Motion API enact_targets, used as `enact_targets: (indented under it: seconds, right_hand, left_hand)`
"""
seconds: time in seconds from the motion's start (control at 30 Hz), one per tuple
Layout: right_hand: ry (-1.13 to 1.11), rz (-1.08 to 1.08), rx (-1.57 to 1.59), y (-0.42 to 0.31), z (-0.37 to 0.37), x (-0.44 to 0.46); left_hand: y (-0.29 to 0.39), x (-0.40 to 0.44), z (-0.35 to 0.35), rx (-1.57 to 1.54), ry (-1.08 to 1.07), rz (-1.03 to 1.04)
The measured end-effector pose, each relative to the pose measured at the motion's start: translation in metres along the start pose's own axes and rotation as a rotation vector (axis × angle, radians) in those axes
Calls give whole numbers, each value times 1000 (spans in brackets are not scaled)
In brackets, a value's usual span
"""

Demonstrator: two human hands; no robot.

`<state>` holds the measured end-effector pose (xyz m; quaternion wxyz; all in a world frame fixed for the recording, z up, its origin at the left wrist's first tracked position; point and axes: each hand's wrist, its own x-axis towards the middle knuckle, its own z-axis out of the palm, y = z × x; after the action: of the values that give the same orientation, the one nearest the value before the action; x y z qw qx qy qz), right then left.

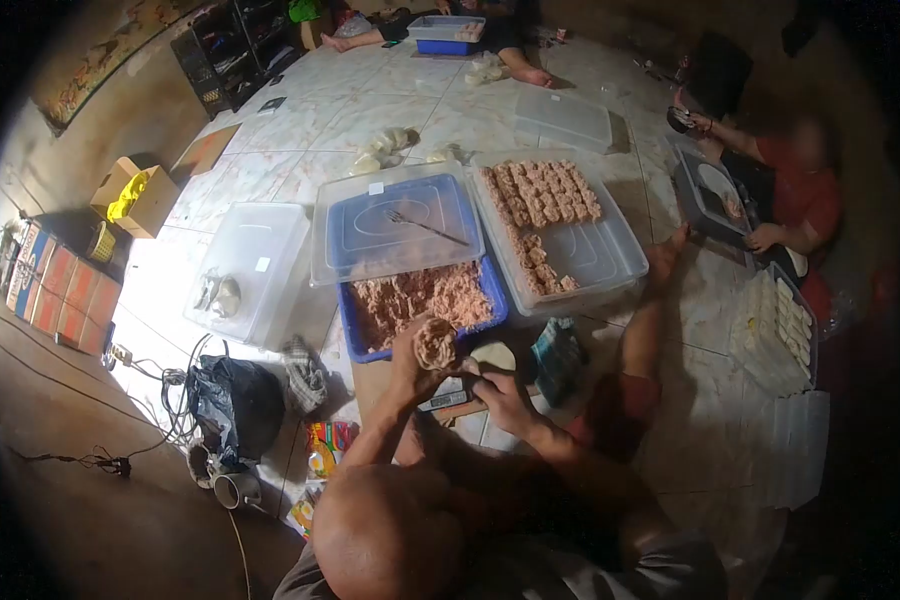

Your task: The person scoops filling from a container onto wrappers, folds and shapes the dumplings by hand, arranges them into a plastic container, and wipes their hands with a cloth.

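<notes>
My left hand (407, 368) is closed around a lump of pinkish minced filling (435, 343), its ruffled top showing above the fingers. It is just over the near edge of a blue tub (498, 318) of the same mince. My right hand (507, 398) is close by on the right, fingers bent together; what they grip, if anything, I cannot make out. Beyond its fingers lies a pale round disc (494, 355). Below and between the hands a small digital scale (448, 400) is partly hidden. A fork (425, 228) rests on the clear lid (345, 262) covering the tub's far part.
A clear container (570, 232) of shaped mince lumps stands to the right. A clear box (270, 225) and black bag (232, 400) are left, with cables. A green cloth (558, 355) lies near my right hand. Another person (805, 190) sits right; another's legs show at the back.
</notes>
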<state>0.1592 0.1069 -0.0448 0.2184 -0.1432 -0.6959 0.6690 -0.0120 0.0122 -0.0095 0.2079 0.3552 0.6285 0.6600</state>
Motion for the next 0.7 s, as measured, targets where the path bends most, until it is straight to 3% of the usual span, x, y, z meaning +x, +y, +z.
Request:
enact_targets:
  seconds: [0.03, 0.07, 0.1, 0.17, 0.2, 0.27, 0.3, 0.37, 0.47, 0.57, 0.63, 0.67, 0.7]
  right_hand:
    - [118, -219, -123, 4, 9, 6]
    - [48, -287, -320, -28, 1, 14]
    - [188, -498, -521, 14, -5, 16]
    - [132, -282, -671, -18, -21, 16]
    - [128, -281, -670, -17, -26, 13]
    - [117, 34, -93, -13, -31, -5]
    - [120, 41, -94, -14, -33, -13]
    - [-79, 264, 183, -18, -37, -20]
    - [-86, 258, 213, -17, -28, -24]
    - [-70, 233, 178, 17, -18, -20]
    - [53, -172, -232, 29, -5, -13]
    - [121, -336, -435, 16, -4, -10]
    - [123, -332, -431, -6, -8, -10]
  left_hand:
    - [-1, -4, 1, 394, -68, 301]
    - [7, -5, 2, 394, -67, 300]
    - [15, -5, 3, 390, -11, 225]
    - [33, -2, 4, 378, 102, 71]
    - [35, 0, -5, 301, -11, -21]
    - [38, -1, -16, 298, -64, -47]
    - [39, -2, -18, 294, -122, -63]
    - [28, -5, -12, 107, -50, -155]
    - [51, -3, -6, 86, -70, -63]
    - [52, -5, 9, 42, 80, 56]
    - [5, -10, 13, 137, -196, 123]
    - [-4, -13, 16, 116, -124, 92]
    - [6, -13, 17, 118, -127, 87]
